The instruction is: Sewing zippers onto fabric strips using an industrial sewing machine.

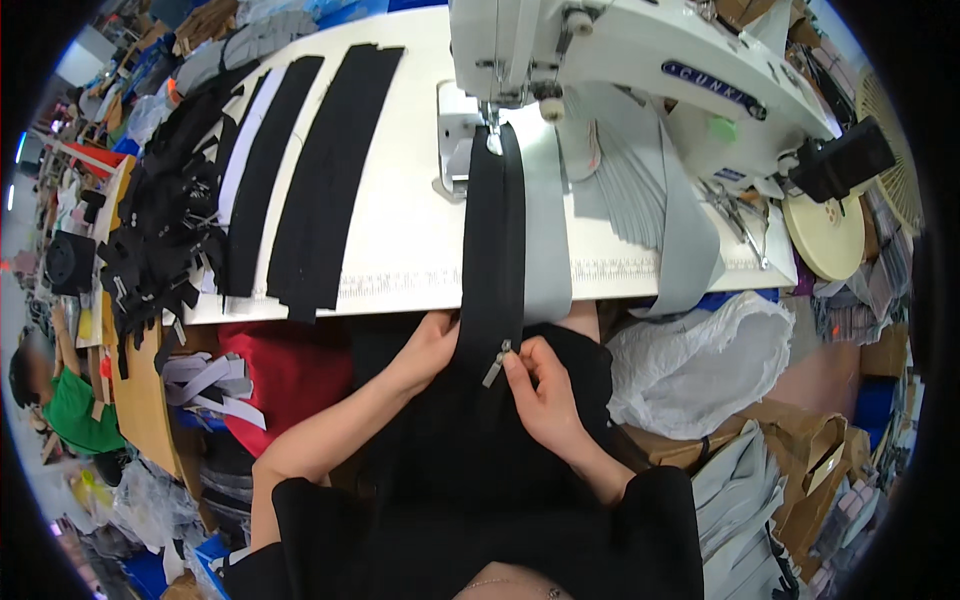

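Observation:
A black zipper strip (485, 235) runs from under the presser foot (493, 140) of the white sewing machine (640, 50) toward me and hangs over the table's front edge. Grey fabric (546, 220) lies along its right side. My left hand (428, 345) grips the strip's left edge just below the table edge, its fingertips hidden behind the strip. At the strip's lower right, my right hand (542, 392) is closed in a pinch by the metal zipper slider (506, 347), whose long pull (493, 373) dangles down to the left.
Black fabric strips (335, 180) lie left on the white table (410, 190), beside a heap of black pieces with metal pulls (165, 215). Grey strips (625, 180) and metal scissors (738, 220) lie right. A white sack (700, 365) stands below. A person in green (80, 410) is far left.

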Demonstrator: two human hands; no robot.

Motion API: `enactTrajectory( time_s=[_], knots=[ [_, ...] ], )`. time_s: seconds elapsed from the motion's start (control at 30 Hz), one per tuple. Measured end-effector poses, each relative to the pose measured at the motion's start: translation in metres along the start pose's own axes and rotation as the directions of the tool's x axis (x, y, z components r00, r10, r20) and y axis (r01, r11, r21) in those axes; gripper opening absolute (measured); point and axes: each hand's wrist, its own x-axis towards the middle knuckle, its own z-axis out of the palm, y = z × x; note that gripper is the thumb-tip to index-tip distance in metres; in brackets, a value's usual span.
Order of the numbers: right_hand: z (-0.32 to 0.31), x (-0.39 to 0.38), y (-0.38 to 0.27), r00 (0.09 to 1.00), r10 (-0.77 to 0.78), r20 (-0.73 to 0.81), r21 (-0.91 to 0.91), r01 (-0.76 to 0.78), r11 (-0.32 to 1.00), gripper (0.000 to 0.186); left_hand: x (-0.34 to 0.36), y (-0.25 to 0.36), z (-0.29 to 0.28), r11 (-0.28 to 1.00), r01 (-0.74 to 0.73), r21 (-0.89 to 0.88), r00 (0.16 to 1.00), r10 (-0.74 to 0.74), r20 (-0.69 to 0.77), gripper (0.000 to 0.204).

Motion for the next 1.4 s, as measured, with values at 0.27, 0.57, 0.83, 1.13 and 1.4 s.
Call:
enactTrajectory(
  time_s=[0.27, 0.57, 0.83, 1.13, 1.4],
  knots=[
    [-0.008, -0.027, 0.006, 0.998, 0.061, 0.011, 0.355, -0.061, 0.933, 0.017, -0.001, -0.004, 0.005, 0.991, -0.065, -0.114, 0.93, 0.101, 0.352, 0.016],
    [-0.009, -0.05, 0.003, 0.989, 0.135, 0.06, 0.161, -0.143, 0.977, 0.022, -0.036, 0.019, 0.033, 0.997, 0.057, -0.042, 0.985, -0.049, 0.167, 0.016],
    [-0.018, -0.084, 0.022, 0.993, -0.112, 0.033, -0.255, 0.117, 0.96, 0.03, -0.054, 0.007, 0.037, 0.995, -0.011, 0.102, 0.967, -0.015, 0.256, 0.022],
    [-0.024, -0.091, 0.045, 0.613, -0.758, 0.224, -0.697, 0.644, 0.315, 0.042, -0.062, 0.004, 0.046, 0.987, -0.016, 0.162, 0.987, -0.011, 0.163, 0.019],
    [-0.026, -0.085, 0.05, 0.565, -0.796, 0.216, -0.702, 0.657, 0.275, 0.028, -0.065, 0.002, 0.042, 0.989, 0.102, 0.105, 0.979, -0.119, 0.163, 0.018]
  ],
)
